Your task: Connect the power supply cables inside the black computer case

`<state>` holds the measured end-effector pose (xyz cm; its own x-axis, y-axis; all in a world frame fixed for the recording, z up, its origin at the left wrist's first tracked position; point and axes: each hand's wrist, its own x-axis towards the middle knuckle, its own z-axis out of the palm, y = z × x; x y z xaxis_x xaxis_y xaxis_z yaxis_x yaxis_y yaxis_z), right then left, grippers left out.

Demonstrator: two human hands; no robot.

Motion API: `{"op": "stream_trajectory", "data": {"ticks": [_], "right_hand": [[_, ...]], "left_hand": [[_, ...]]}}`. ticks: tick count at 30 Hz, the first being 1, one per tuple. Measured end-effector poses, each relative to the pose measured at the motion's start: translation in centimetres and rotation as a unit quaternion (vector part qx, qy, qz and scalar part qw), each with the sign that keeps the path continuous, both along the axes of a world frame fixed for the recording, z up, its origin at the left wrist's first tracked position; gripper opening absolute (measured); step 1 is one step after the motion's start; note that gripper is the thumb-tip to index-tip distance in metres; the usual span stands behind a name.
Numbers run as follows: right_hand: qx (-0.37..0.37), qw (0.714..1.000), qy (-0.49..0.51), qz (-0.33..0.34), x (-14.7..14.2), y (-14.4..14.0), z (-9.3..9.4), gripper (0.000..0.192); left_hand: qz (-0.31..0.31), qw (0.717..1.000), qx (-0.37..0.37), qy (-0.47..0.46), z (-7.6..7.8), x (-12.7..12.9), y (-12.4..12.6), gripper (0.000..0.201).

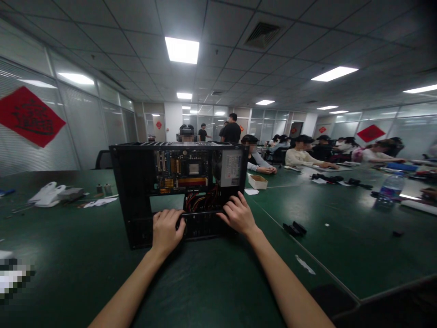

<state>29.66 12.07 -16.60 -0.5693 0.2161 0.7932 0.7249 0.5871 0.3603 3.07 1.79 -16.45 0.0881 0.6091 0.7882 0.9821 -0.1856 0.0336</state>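
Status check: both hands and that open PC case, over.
Left hand and right hand both gripping the lower front of the open computer case. Case upright on green table, motherboard exposed. Nothing blocking.

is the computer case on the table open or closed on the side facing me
Open. The computer case has no side panel: the motherboard, power supply and cables show.

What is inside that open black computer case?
Inside the computer case: a motherboard, a grey power supply and red cables. Both hands and the drive cage cover the lower part.
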Motion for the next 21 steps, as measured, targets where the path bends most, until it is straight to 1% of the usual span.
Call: {"op": "stream_trajectory", "data": {"ticks": [4,9,15,19,21], "right_hand": [[-0.002,1.000,-0.010,-0.004,-0.2,-0.4,0.4,0.034],[-0.014,1.000,-0.010,0.000,-0.3,-0.7,0.7,0.034],[-0.002,1.000,-0.017,-0.003,-0.5,-1.0,1.1,0.037],[-0.017,0.999,-0.024,-0.013,-0.8,-1.3,1.3,0.035],[-0.029,0.999,-0.027,-0.018,-0.9,-1.4,1.3,0.034]], "left_hand": [[0.004,1.000,0.000,-0.004,-0.1,0.0,0.0,0.023],[0.002,1.000,-0.012,-0.020,0.2,0.3,0.0,0.023],[0.032,0.994,-0.010,-0.103,1.1,1.5,0.3,0.022],[0.065,0.986,-0.023,-0.153,1.5,2.0,0.8,0.028],[0.070,0.980,-0.034,-0.185,1.8,2.1,1.0,0.031]]}}
